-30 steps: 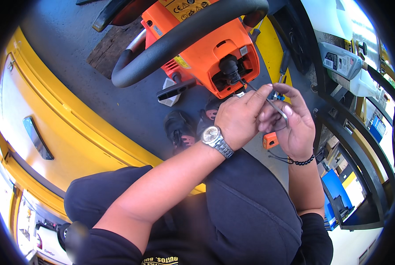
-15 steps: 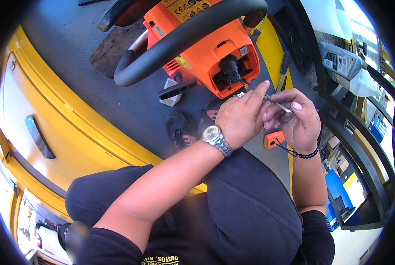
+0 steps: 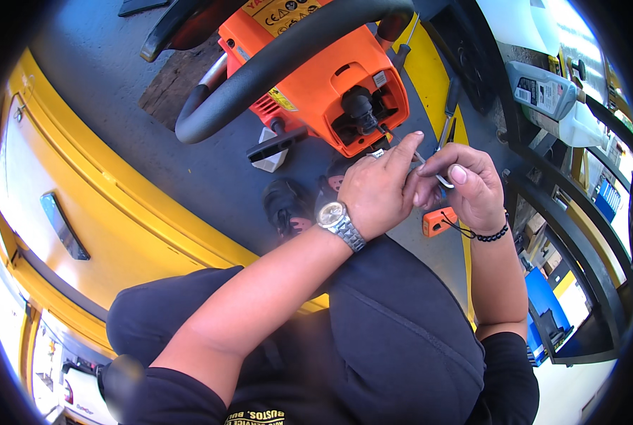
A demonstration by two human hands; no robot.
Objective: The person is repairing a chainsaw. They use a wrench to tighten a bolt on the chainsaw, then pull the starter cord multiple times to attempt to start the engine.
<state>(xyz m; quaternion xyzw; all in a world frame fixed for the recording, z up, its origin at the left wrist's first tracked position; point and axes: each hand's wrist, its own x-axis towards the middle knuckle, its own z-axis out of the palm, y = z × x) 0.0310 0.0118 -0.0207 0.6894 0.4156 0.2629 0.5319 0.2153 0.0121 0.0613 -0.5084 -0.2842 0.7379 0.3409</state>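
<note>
An orange chainsaw (image 3: 309, 92) with a black handle stands in front of me, its recess showing a black rubber-covered part (image 3: 359, 110). My right hand (image 3: 468, 184) pinches the bent end of a thin metal hex key (image 3: 444, 181) between thumb and fingers. The key's shaft runs up-left toward the recess. My left hand (image 3: 380, 188), with a ring and a wristwatch, closes around the shaft just below the recess, its thumb stretched up to the right. Its other fingertips are hidden, as is the key's tip.
Below my right hand lies a small orange tool with a cord (image 3: 438, 222). Screwdrivers (image 3: 449, 106) lie on the yellow strip at right. A phone (image 3: 64, 225) rests on the yellow bench at left. A black shelf rack (image 3: 578, 191) holds bottles (image 3: 541, 91).
The chainsaw and both hands sit slightly further left in the picture. My right thumb and fingers have shifted around the bent end of the hex key.
</note>
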